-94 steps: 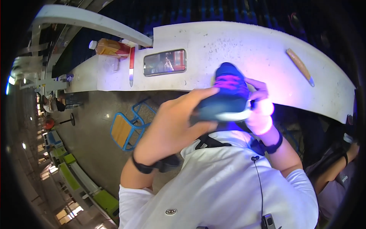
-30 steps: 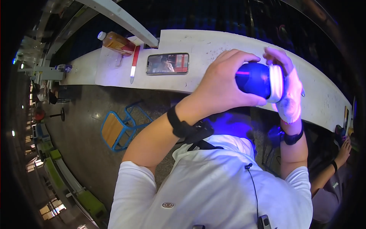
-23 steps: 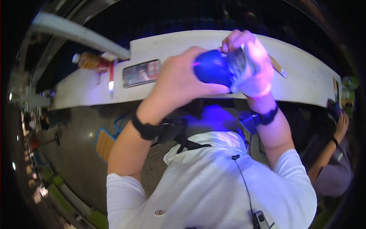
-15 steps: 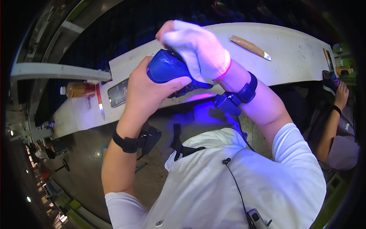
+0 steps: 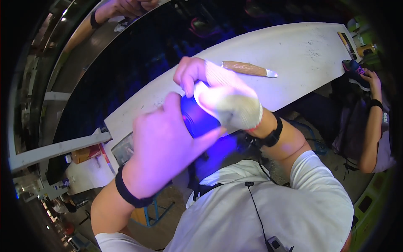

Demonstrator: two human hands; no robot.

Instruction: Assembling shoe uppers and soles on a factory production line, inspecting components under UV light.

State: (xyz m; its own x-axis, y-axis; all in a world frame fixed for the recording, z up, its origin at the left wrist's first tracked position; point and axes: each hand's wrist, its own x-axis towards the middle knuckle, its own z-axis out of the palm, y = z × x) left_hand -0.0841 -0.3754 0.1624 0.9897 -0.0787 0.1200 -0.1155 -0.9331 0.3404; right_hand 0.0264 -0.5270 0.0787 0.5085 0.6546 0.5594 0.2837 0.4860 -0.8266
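A blue shoe (image 5: 198,119) is held above the near edge of the bench, lit by violet light. Its ends are mostly covered by my hands. My bare left hand (image 5: 166,132) grips it from the left, with the thumb along the near side. A white knitted glove that leaves the fingertips bare covers my right hand (image 5: 228,94). That hand is closed over the far and right side of the shoe, fingers bent; glare blurs what lies under them. Beyond my right hand, a knife with a wooden handle (image 5: 245,68) lies on the bench.
The white bench (image 5: 294,54) runs from lower left to upper right. Left of my hand are a phone (image 5: 123,150), a red-handled blade (image 5: 105,153) and a bottle (image 5: 86,154), near a pale metal bar (image 5: 58,149). At right, another person's hand (image 5: 371,80) holds a dark shoe (image 5: 354,69).
My hands and the shoe have come lower and closer to me. My right hand has turned, its fingers now curled over the shoe's far side. The view has shifted, and another person's arm shows at upper left.
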